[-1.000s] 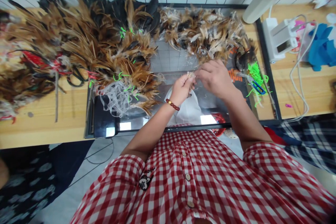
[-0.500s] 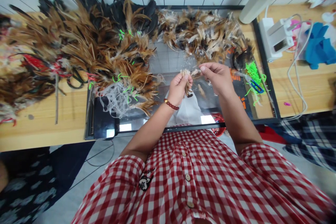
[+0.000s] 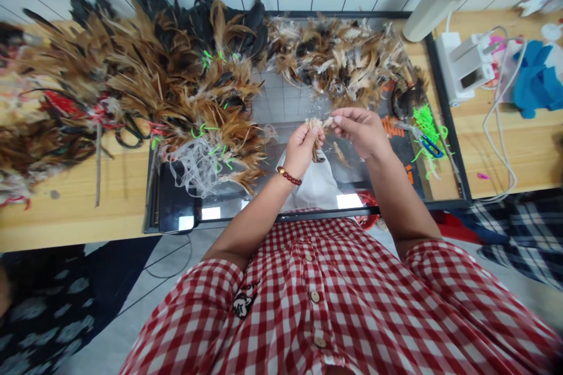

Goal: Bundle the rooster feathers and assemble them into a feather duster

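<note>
A small bunch of brown feathers (image 3: 317, 152) is pinched in my left hand (image 3: 302, 143), pale quill ends up and dark tips hanging below. A beaded bracelet circles that wrist. Close on the right, my right hand (image 3: 360, 130) pinches a pale feather (image 3: 328, 122) between thumb and forefinger, beside the bunch's quill ends. Both hands are held over a glossy dark tray with a glass-like surface (image 3: 275, 102). A single loose feather (image 3: 340, 154) lies under my right hand. Beyond the hands spreads a heap of mixed short feathers (image 3: 343, 58).
Long brown and black feathers (image 3: 176, 58) pile up on the left. Clear bands (image 3: 196, 167) and a phone (image 3: 176, 202) lie near the front left. Green ties (image 3: 424, 120), blue-handled snips (image 3: 431, 145), a white cylinder (image 3: 433, 0) and a power strip (image 3: 453, 70) are at the right.
My right hand has moved slightly left, bringing the pale feather closer to the bunch. My left hand keeps its pinch on the bunch. The whole view has shifted a little.
</note>
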{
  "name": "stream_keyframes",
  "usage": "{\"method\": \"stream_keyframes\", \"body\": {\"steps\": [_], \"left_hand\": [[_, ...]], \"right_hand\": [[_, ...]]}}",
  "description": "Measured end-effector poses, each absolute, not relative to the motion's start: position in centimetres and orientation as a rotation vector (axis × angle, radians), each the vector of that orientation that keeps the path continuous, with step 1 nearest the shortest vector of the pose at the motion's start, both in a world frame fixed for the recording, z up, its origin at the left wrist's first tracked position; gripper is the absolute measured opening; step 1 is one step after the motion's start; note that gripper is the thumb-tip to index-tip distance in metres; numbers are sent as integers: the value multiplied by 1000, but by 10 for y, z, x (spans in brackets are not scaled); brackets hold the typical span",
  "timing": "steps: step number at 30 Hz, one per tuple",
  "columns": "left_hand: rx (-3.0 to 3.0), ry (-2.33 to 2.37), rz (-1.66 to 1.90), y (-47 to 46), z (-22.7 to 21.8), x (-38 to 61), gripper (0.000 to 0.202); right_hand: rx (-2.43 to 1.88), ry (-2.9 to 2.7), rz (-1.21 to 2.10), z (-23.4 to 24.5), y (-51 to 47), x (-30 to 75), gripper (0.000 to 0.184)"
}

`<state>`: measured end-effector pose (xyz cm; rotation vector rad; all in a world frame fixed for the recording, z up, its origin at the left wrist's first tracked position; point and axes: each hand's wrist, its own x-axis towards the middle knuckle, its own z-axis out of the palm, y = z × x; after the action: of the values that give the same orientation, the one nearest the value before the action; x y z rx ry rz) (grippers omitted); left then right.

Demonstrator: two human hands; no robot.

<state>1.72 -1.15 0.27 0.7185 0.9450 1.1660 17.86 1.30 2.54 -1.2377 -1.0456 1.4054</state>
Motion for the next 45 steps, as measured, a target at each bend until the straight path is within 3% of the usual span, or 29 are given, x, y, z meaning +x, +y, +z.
{"method": "stream_keyframes", "body": {"steps": [13, 22, 28, 39, 45], "left_hand": [[1059, 1008, 1222, -11, -8, 14, 33], [1123, 1039, 1194, -12, -4, 12, 37], [956, 1008, 1222, -12, -5, 14, 40], [754, 982, 1171, -12, 4, 16, 35], [795, 1012, 1207, -11, 0, 16, 34]], "right_hand": [[-1306, -1319, 1197, 35, 6, 175, 34], [-1267, -1206, 1264, 35, 4, 177, 40], [-1167, -1311, 1271, 40, -1, 180, 55], [-1294, -1424, 1129, 28, 2, 179, 35], [-1176, -1918, 934, 57, 3, 193, 28]]}}
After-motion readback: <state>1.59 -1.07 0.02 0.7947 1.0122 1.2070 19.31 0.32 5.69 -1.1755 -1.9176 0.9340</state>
